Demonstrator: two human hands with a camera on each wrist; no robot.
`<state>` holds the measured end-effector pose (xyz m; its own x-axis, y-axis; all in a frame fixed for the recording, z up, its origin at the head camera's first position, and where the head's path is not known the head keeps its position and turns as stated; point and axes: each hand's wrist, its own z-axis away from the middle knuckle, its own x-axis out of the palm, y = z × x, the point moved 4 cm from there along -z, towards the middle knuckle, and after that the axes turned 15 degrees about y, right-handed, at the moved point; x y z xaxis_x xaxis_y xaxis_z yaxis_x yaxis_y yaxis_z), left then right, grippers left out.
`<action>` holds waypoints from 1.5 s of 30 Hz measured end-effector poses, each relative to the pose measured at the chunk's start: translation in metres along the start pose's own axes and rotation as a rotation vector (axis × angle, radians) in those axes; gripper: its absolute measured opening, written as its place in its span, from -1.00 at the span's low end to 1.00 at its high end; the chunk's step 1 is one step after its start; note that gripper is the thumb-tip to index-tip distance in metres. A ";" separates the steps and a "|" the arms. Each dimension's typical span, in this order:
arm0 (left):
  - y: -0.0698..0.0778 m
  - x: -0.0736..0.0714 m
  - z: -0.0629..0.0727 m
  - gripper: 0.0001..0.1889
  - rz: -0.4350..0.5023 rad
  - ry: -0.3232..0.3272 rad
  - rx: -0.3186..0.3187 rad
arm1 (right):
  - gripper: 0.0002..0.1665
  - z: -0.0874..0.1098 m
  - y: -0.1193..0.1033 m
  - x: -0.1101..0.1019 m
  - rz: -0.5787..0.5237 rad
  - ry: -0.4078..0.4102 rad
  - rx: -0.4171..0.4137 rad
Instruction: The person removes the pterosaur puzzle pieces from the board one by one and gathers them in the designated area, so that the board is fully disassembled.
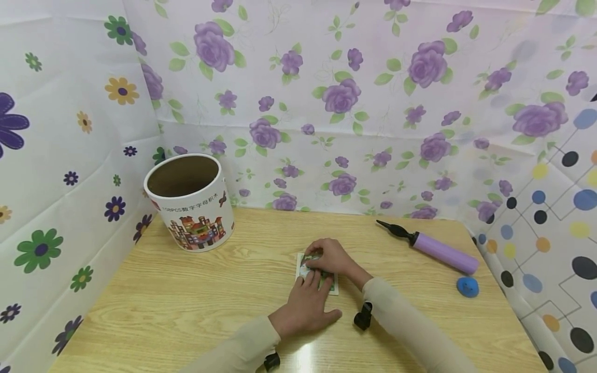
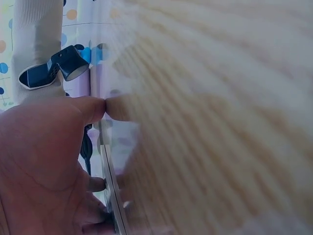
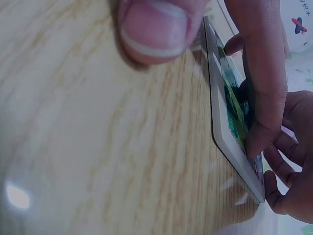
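A small flat board (image 1: 337, 290) with a pale rim and a green picture lies on the wooden table. From the near side my left hand (image 1: 305, 308) rests its extended fingers on the picture, its thumb spread out to the right over the table. My right hand (image 1: 330, 256) arches over the board's far part, fingers bent, with thumb and fingertips close together at its upper left. Whether they pinch a loose piece is hidden. In the right wrist view, the board (image 3: 217, 107) appears edge-on, and a left thumbnail (image 3: 156, 29) looms close.
A large white printed bucket (image 1: 198, 207) stands at the back left. On the right lie a purple hand pump (image 1: 445, 253) with a black nozzle and a small blue object (image 1: 468, 286). Patterned cloths (image 1: 298, 103) hang around the table's back and sides.
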<state>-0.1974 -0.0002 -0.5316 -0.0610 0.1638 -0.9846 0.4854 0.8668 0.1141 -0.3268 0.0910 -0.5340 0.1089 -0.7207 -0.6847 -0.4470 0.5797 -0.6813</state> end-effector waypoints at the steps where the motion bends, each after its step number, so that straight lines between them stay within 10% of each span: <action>1: 0.000 0.000 0.000 -0.09 0.001 -0.003 -0.003 | -0.83 0.000 0.000 -0.001 0.001 0.004 -0.001; 17: -0.006 -0.002 0.002 -0.10 0.009 0.022 0.030 | -0.81 0.008 -0.008 -0.030 -0.029 0.015 -0.026; 32: -0.013 0.000 0.004 -0.15 0.077 0.027 0.046 | -0.84 0.029 0.025 -0.087 0.057 0.126 0.098; 45: -0.010 -0.001 0.004 -0.14 0.077 0.017 0.052 | -0.84 0.039 0.055 -0.096 0.083 0.122 0.170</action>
<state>-0.1988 -0.0112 -0.5321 -0.0364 0.2375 -0.9707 0.5342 0.8256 0.1820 -0.3270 0.2071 -0.5155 -0.0351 -0.7026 -0.7107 -0.2923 0.6873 -0.6650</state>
